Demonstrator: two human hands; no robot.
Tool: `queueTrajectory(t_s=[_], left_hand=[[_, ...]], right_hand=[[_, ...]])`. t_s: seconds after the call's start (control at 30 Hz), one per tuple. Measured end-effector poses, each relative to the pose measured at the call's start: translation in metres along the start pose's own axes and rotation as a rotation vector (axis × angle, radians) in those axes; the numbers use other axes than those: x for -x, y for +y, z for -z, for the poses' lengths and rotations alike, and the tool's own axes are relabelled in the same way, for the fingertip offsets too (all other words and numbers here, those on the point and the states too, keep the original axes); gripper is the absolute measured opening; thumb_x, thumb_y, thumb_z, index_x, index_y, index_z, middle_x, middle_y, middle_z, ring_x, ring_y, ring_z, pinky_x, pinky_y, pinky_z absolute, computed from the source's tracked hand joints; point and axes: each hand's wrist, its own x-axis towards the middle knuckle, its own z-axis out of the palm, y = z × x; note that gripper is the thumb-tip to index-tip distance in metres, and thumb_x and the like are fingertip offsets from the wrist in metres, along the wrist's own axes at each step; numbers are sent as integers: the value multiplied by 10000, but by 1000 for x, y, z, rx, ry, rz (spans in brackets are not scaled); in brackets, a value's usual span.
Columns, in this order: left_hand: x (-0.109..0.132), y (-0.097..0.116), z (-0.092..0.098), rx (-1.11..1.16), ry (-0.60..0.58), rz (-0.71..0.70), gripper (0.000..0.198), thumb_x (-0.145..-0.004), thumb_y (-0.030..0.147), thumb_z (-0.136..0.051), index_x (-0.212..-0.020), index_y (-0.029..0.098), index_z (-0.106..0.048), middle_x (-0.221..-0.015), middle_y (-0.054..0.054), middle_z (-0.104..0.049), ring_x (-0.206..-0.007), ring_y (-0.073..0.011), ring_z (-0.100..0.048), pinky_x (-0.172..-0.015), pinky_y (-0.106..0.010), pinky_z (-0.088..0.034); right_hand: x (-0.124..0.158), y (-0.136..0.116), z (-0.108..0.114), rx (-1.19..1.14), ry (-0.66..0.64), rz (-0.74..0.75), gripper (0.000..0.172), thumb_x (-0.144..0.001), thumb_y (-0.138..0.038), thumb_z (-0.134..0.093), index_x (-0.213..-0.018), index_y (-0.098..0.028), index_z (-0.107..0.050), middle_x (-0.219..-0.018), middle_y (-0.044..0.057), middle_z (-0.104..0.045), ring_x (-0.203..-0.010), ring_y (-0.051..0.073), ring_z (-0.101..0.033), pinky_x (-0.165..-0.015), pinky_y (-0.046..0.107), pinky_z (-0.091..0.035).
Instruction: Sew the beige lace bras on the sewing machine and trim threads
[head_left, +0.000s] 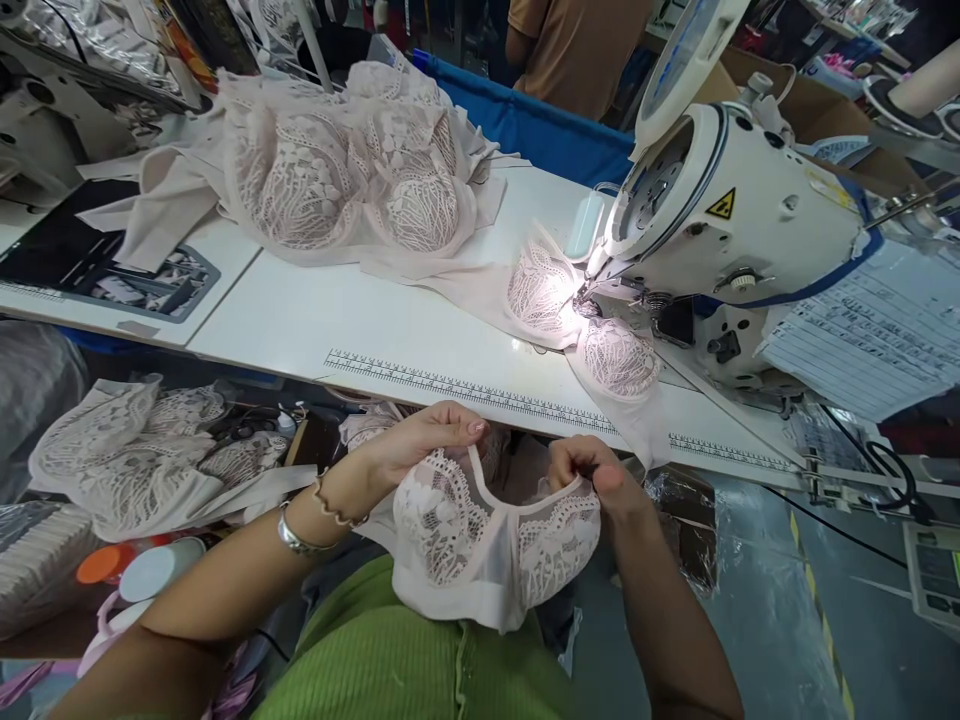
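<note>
A pale pink lace bra (pixel 442 520) hangs between my two hands, in front of the green top I wear. My left hand (pixel 435 435) pinches its upper edge at the left cup, thumb pointing right. At the right cup's upper edge, my right hand (pixel 589 470) is closed on the fabric with fingers curled. Another lace bra (pixel 544 295) lies under the lit needle area of the sewing machine (pixel 739 200), one cup on each side of it. Its band trails left across the white table (pixel 300 310).
A pile of lace bras (pixel 337 170) covers the back left of the table. More lace pieces (pixel 135 450) lie lower left, above bottles with an orange cap (pixel 105 563) and a white lid (pixel 161 568). A written sheet (pixel 870 320) hangs at the right. Behind stands a person in brown (pixel 577 50).
</note>
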Motion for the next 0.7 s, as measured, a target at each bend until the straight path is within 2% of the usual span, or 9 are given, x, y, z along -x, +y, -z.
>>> queueTrajectory(t_s=[0.1,0.17,0.23,0.33,0.4,0.47,0.53,0.63,0.7], left_hand=[[-12,11,-6,-97,-68,-1,600,-692,580,-848,-488,160,-472,-478,49,-415,-448,-64,-369,-462,-221,-304],[-17,23,-10,-240,-62,-25,564,-737,594,-799,-524,157,-514,-507,33,-469,-470,-76,-403,-484,-227,-336],[-15,35,-15,-481,56,-172,439,-814,530,-746,-650,149,-604,-658,-18,-621,-561,-107,-512,-552,-240,-412],[5,44,-28,-912,362,-587,157,-892,323,-696,-870,173,-657,-914,-55,-706,-772,-161,-626,-706,-281,-499],[23,36,-40,-1133,388,-748,68,-948,248,-644,-911,194,-663,-889,-42,-701,-814,-171,-646,-728,-278,-521],[36,19,-52,-1286,240,-749,110,-997,279,-601,-1003,197,-675,-911,-53,-713,-860,-188,-667,-740,-281,-545],[40,-2,-59,-1376,168,-732,176,-1002,315,-597,-1101,180,-653,-992,-85,-719,-921,-219,-665,-786,-319,-560],[33,-24,-59,-1396,241,-757,117,-993,254,-601,-1065,166,-629,-986,-95,-702,-896,-223,-641,-792,-338,-557],[27,-28,-56,-1358,301,-785,52,-987,218,-598,-994,172,-622,-907,-71,-684,-829,-196,-635,-734,-295,-547]], right_hand=[[-3,-19,-6,396,-138,-14,580,-788,-761,-667,-881,-190,-709,-698,13,-641,-541,121,-516,-515,246,-375],[-1,-27,-12,573,-209,46,405,-922,-596,-634,-829,-206,-694,-669,-5,-607,-538,110,-494,-540,245,-374],[6,-30,-16,595,-212,108,385,-1000,-490,-546,-747,-215,-643,-621,-15,-548,-525,111,-457,-552,255,-365],[24,-30,-21,513,-63,124,406,-1021,-488,-491,-752,-217,-630,-617,-12,-516,-513,118,-424,-535,269,-342],[33,-28,-26,511,91,123,360,-1014,-442,-527,-767,-208,-646,-616,-16,-507,-500,110,-400,-512,270,-307],[37,-26,-36,575,236,127,290,-999,-366,-572,-781,-197,-663,-617,-18,-519,-505,105,-405,-501,264,-294],[36,-24,-47,667,343,128,255,-991,-308,-578,-781,-192,-664,-603,-21,-523,-512,103,-414,-495,253,-305],[32,-18,-60,771,405,156,233,-996,-255,-544,-805,-195,-662,-607,-19,-558,-506,104,-443,-489,240,-345],[30,-11,-63,832,408,224,198,-997,-198,-518,-879,-199,-677,-678,1,-631,-554,118,-533,-534,238,-417]])
